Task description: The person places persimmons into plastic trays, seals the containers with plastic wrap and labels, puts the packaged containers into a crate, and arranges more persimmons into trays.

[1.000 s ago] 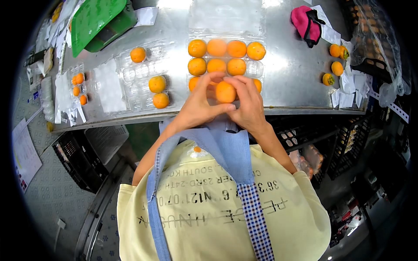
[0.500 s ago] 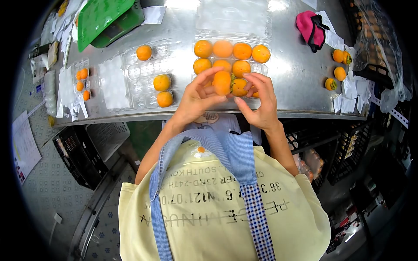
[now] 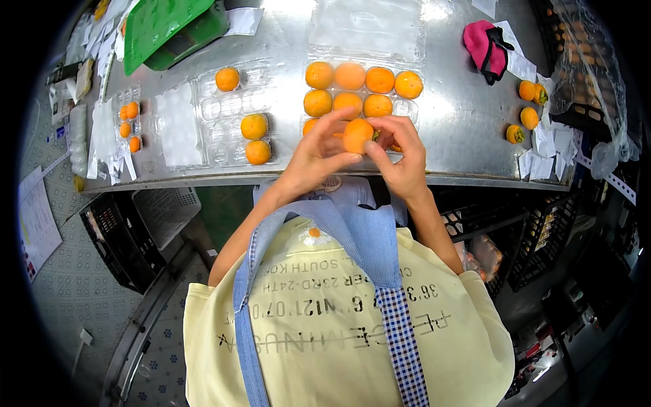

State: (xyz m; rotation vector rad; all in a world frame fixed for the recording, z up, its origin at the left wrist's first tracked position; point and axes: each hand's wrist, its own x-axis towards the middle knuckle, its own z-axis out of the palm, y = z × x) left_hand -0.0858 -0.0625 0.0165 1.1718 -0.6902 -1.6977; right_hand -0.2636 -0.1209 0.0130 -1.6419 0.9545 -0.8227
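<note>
An orange persimmon [image 3: 357, 136] is held up between my two hands, above the front of a clear plastic tray [image 3: 407, 108]. My left hand [image 3: 316, 154] grips its left side with thumb and fingers. On the other side, my right hand [image 3: 401, 154] presses its thumb and fingertips to the fruit, near a bit of green calyx. Rows of persimmons [image 3: 380, 80] sit in the tray's hollows beyond the hands. Those in the front row are mostly covered by my fingers.
Left of my hands, another clear tray [image 3: 220, 125] holds a few persimmons. A green bin [image 3: 173, 34] stands at the back left. Toward the right lie a pink-and-black pouch [image 3: 485, 49], paper slips [image 3: 542, 146] and loose persimmons [image 3: 528, 118]. Black crates [image 3: 122, 237] are below the table edge.
The held persimmon has turned and shifted slightly right, so its calyx shows less. My right fingers have closed in, with the thumb now against the fruit.
</note>
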